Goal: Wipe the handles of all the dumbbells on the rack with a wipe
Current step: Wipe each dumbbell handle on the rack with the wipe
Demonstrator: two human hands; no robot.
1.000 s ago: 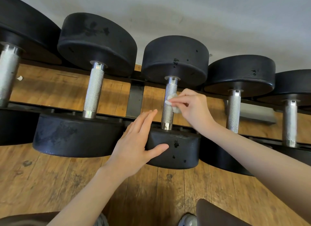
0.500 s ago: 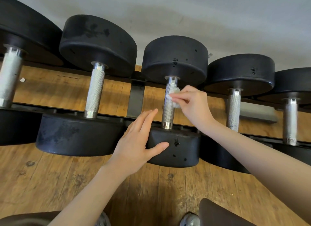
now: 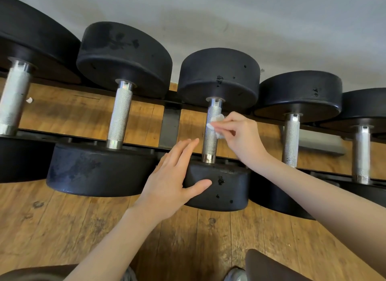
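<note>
The right hand pinches a small white wipe between its thumb and fingers, which are curled in tight around it. The wipe is pressed against the upper part of a shiny metal handle, near the middle of the frame. The wrist bends down, and the bare right arm runs off to the lower right corner.

That handle belongs to the middle dumbbell, which lies on a black rack. One round black end is up near the wall and the other is down close to the person.

The left hand is flat and wide, with straight fingers. It holds nothing. Its palm and thumb rest on the near black end of that same dumbbell, and its fingertips point up toward the handle without touching it. The left arm comes up from the bottom middle of the frame.

More dumbbells sit side by side on the rack. Two bigger dumbbells are to the left, and two smaller dumbbells are to the right. Each has a silver bar between black ends.

A wooden floor shows under the rack. A grey wall fills the top. A shoe peeks in at the bottom edge.
</note>
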